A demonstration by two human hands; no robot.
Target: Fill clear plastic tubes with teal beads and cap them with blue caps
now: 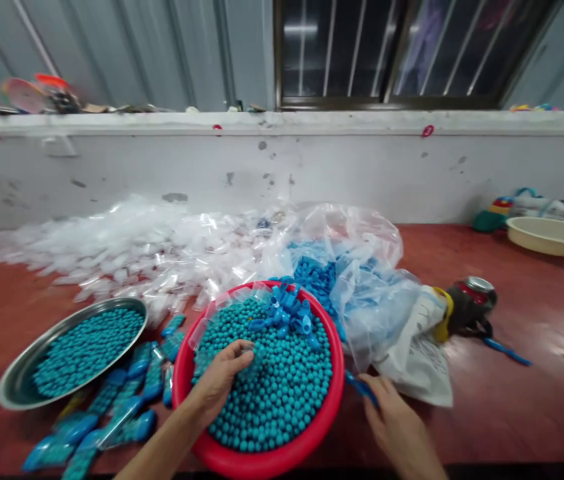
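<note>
A red basin (335, 393) full of small teal balls (282, 393) stands in front of me. Over the balls, my left hand (229, 370) is closed around a small clear plastic container (258, 360), which looks partly filled with teal balls; its outline is blurred. My right hand (392, 413), low beside the basin's right rim, grips a thin blue plastic piece (363, 388) whose exact kind I cannot make out. Several blue plastic caps (287, 310) lie on the balls at the basin's far side, near some clear plastic pieces (222, 307).
Left are a metal bowl (9, 387) of teal balls and filled, blue-capped clear containers (127, 413). Behind lie a heap of clear plastic pieces (132, 240) and a plastic bag (377, 300) of blue parts. Rightward are a white bag (417, 367), a can (479, 287) and a cream basin (552, 233).
</note>
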